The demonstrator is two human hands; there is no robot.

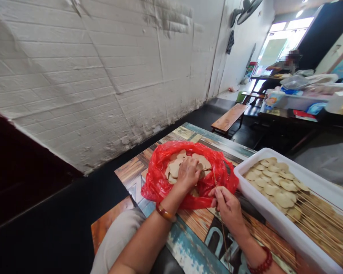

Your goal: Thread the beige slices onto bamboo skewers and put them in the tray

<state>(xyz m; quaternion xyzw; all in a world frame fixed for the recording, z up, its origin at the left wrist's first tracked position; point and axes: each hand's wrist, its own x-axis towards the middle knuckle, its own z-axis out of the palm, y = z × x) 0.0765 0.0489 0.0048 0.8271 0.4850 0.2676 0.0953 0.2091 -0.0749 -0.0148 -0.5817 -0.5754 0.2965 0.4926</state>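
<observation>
A crumpled red plastic bag (157, 182) lies open on the table, holding a heap of flat, round beige slices (175, 167). My left hand (189, 172) reaches into it from the front, fingers bent down and closed at a slice (200, 166) whose edge shows beside them. Thumb and fingers of my right hand (227, 205) pinch a thin wooden skewer (215, 178) at the bag's right side, its upper end pointing toward the slices. To the right, a white plastic tub (263, 207) holds rows of similar slices threaded on skewers (326, 217).
The patchwork-patterned table (194, 224) stands near a white brick-textured wall (117, 76). Beyond it are a wooden bench (230, 117) and a counter piled with bags and boxes (300, 101). Another person (282, 67) sits at a far table.
</observation>
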